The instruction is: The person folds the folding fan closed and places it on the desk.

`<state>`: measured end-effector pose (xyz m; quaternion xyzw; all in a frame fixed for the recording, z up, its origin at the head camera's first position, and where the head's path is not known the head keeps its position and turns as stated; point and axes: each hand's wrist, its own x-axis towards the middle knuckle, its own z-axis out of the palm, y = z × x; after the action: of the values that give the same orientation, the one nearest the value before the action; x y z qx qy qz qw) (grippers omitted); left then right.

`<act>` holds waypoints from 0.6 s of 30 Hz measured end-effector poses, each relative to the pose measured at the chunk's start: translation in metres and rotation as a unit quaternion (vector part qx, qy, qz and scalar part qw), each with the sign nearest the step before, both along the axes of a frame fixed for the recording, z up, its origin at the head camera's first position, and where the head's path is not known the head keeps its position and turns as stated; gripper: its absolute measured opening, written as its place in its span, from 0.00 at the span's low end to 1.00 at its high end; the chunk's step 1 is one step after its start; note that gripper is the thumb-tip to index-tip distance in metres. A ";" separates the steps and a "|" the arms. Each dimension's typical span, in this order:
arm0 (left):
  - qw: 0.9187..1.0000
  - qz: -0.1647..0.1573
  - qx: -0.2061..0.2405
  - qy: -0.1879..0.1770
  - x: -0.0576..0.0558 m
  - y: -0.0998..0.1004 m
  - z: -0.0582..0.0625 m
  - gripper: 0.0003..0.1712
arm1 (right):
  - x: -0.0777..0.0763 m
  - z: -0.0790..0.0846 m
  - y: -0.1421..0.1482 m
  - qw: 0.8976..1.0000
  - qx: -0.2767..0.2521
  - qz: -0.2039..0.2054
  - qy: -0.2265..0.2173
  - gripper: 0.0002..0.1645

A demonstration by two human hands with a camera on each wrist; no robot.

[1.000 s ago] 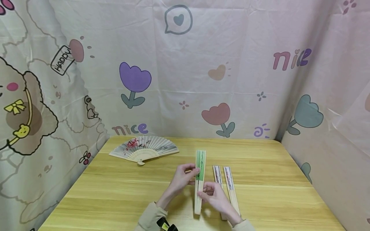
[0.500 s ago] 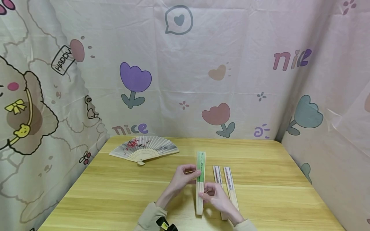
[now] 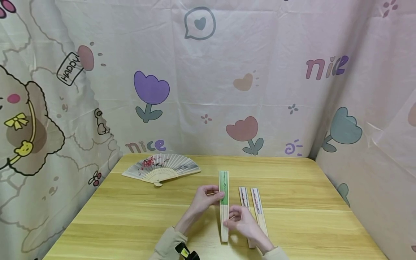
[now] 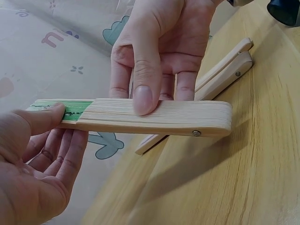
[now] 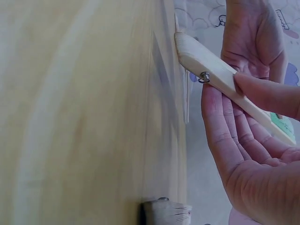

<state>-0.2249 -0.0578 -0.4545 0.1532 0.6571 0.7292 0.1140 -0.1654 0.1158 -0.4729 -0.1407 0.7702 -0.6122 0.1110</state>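
Observation:
A folded hand fan (image 3: 224,206) with green paper and pale wooden ribs is held up over the table between both hands. My left hand (image 3: 205,198) pinches its green upper part, thumb in front and fingers behind. Lower down, my right hand (image 3: 242,221) grips the bare ribs between thumb and fingers. In the left wrist view the fan's ribs (image 4: 164,117) lie closed together, with a metal rivet (image 4: 196,133) at the rounded end. The right wrist view shows the rivet end (image 5: 204,77) too, the green paper partly hidden by the hands.
Two folded fans with whitish printed paper, one nearer (image 3: 244,196) and one farther right (image 3: 257,202), lie beside my right hand. An opened fan with red blossoms (image 3: 162,168) lies at the back left of the wooden table (image 3: 292,187). Printed cloth (image 3: 201,90) surrounds the table.
The green fan has turned slightly to stand straighter and shifted a little within the view. Both hands keep their hold; the other fans stay in place.

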 end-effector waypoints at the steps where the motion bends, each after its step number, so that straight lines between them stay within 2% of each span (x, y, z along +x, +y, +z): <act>1: 1.000 0.002 -0.001 -0.001 -0.001 0.000 -0.001 0.21 | 0.001 0.000 0.000 1.000 -0.003 0.000 -0.003 0.18; 8: 1.000 0.007 -0.014 -0.024 0.007 -0.002 0.017 0.21 | 0.002 0.004 -0.001 1.000 0.004 -0.002 -0.007 0.24; 11: 0.999 0.002 -0.023 -0.031 0.002 -0.002 0.012 0.19 | 0.000 0.000 0.000 1.000 0.015 -0.002 -0.009 0.26; 18: 0.998 0.010 -0.042 -0.055 -0.010 0.000 -0.007 0.19 | 0.001 0.001 0.001 0.998 -0.005 0.010 -0.057 0.26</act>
<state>-0.2347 -0.0575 -0.4616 0.1020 0.6811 0.7095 0.1491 -0.1646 0.1165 -0.4716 -0.1139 0.7579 -0.6222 0.1597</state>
